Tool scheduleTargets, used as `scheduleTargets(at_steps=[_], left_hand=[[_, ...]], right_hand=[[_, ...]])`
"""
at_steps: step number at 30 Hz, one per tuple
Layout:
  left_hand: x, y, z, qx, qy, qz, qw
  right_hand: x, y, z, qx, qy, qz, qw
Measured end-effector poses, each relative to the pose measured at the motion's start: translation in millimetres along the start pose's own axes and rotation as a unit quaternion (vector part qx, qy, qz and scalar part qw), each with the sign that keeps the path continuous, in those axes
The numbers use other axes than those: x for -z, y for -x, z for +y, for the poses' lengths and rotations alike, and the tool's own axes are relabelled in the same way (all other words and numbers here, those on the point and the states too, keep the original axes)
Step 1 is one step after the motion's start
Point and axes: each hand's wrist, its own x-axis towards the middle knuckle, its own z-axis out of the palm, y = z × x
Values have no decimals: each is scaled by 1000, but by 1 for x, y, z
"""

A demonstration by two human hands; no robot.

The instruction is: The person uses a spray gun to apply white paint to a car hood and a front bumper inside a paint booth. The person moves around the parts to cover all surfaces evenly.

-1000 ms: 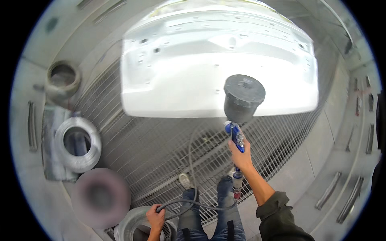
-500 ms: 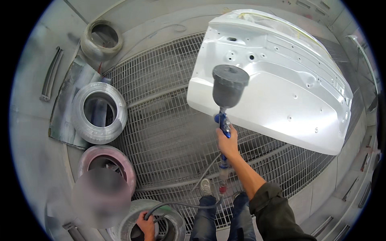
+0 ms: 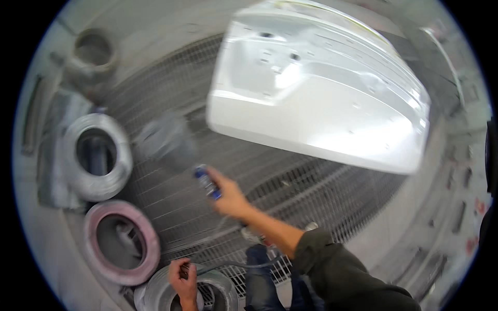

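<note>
My right hand [image 3: 231,197] is wrapped round the blue grip of a spray gun [image 3: 208,182], held out over the floor left of a white car panel [image 3: 311,129]. The gun's grey paint cup [image 3: 168,142] is smeared by motion and tilts to the upper left. Low in the view, my left hand [image 3: 182,280] has its fingers curled round a grey hose [image 3: 236,263]; the grip itself is partly hidden. That hose runs right, past my legs. The panel stands apart from the gun, with bright reflections on its surface.
Along the left lie a pale tyre [image 3: 122,160], a pinkish tyre [image 3: 151,243] and a blurred tyre [image 3: 91,70] farther back. More tyres [image 3: 155,293] sit below my left hand. Metal grating [image 3: 290,189] forms the floor, and my jeans-clad legs [image 3: 259,285] stand on it.
The spray gun has swung left and down, off the panel's near edge, its cup tipping left. My left hand has risen slightly. The whole view has shifted, moving the panel leftward and up.
</note>
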Motion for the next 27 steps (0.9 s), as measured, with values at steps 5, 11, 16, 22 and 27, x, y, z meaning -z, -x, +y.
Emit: scheduleTargets(at_steps=[5, 11, 16, 22, 27], left_hand=[[-87, 0, 29, 44, 19, -64, 997], [-137, 42, 14, -1, -102, -102, 990], [-172, 66, 35, -11, -55, -123, 991], [-220, 107, 73, -80, -119, -182, 973], [-258, 137, 104, -222, -164, -188, 943]], right_hand=[[-17, 115, 2, -115, 86, -24, 989], [2, 200, 14, -233, 95, 88, 964], [35, 233, 34, -258, 95, 179, 945], [101, 272, 25, -285, 71, 219, 930], [154, 303, 16, -249, 78, 264, 929]])
